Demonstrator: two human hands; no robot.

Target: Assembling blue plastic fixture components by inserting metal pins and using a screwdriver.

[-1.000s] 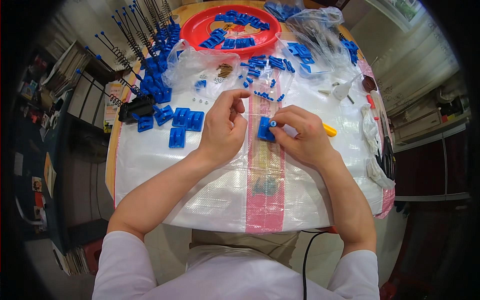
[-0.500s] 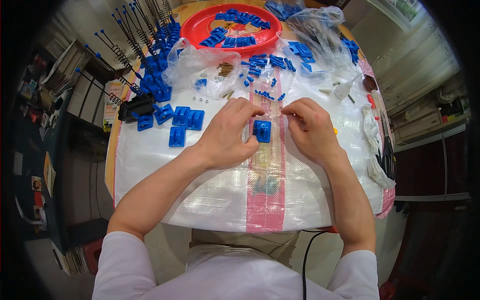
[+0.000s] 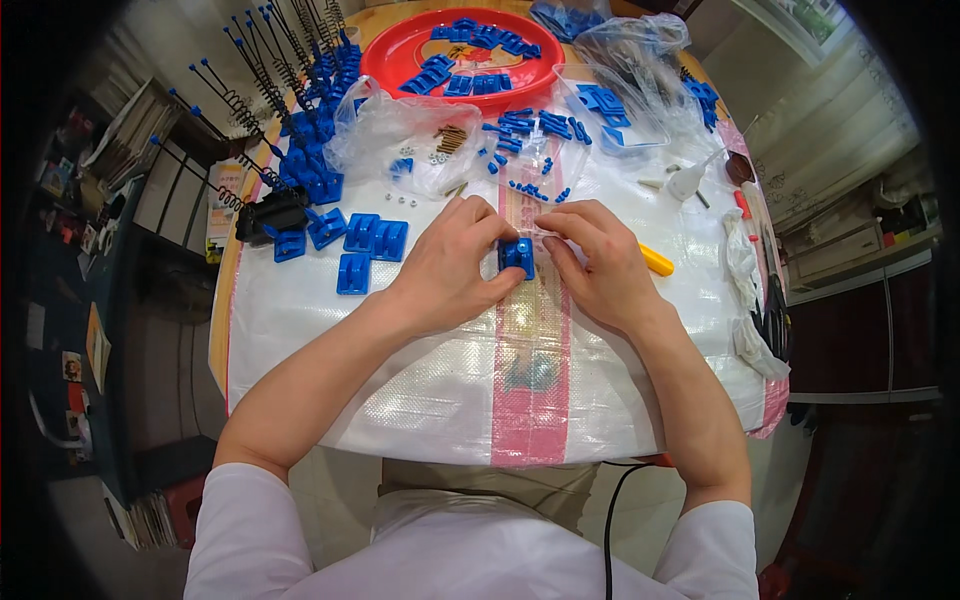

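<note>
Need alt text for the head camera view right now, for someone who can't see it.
Both hands, left hand and right hand, pinch a small blue plastic block between their fingertips above a white woven sheet on a table. Beyond lie loose blue blocks, clear bags of parts and a red tray of blue pieces.

Small blue plastic block: boxy, with raised ribs or slots on its face, upright between fingertips of both hands, just above white woven sheet's pink stripe. Left and right edges covered by fingers; finer detail too small to tell.
</note>
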